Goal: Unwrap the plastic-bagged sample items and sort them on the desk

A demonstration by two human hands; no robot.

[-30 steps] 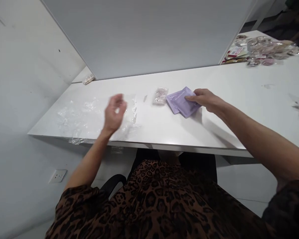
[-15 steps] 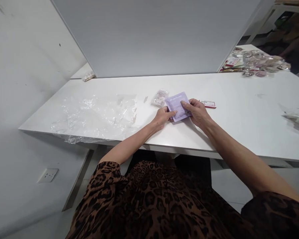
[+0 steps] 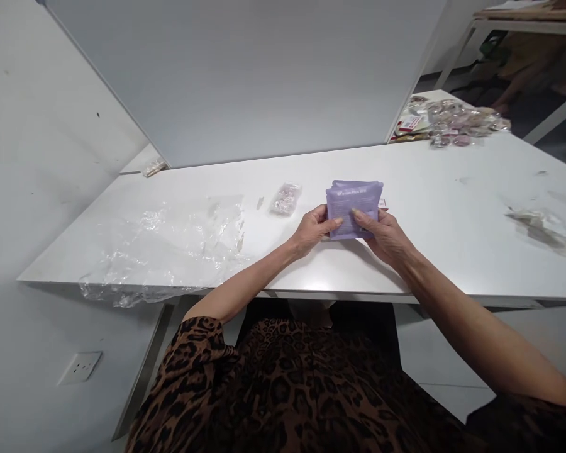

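Note:
Between my two hands are flat purple sachets [image 3: 353, 204], at least two, stacked with one edge peeking out behind the front one. Pale print runs across the front face. My left hand [image 3: 314, 230] grips the lower left side, thumb on the face. My right hand [image 3: 385, 234] pinches the lower right side, its thumb also on the face. The fingers behind the sachets are hidden. Partly covered by the right hand and sachets, a red-and-white card [image 3: 383, 205] lies on the table. Left of the hands sits a small clear packet [image 3: 285, 199] with pinkish contents.
Crumpled clear plastic [image 3: 170, 245] spreads over the left of the white table [image 3: 434, 207] and hangs past its front edge. A grey panel [image 3: 245, 82] stands behind. Many bagged items [image 3: 462, 119] are heaped at the back right; another clear bag [image 3: 542, 228] lies at the right.
The view has shifted slightly. The purple sachets are now turned more upright and squarer to me, and the edge of a second one shows behind the front one. Both hands keep hold.

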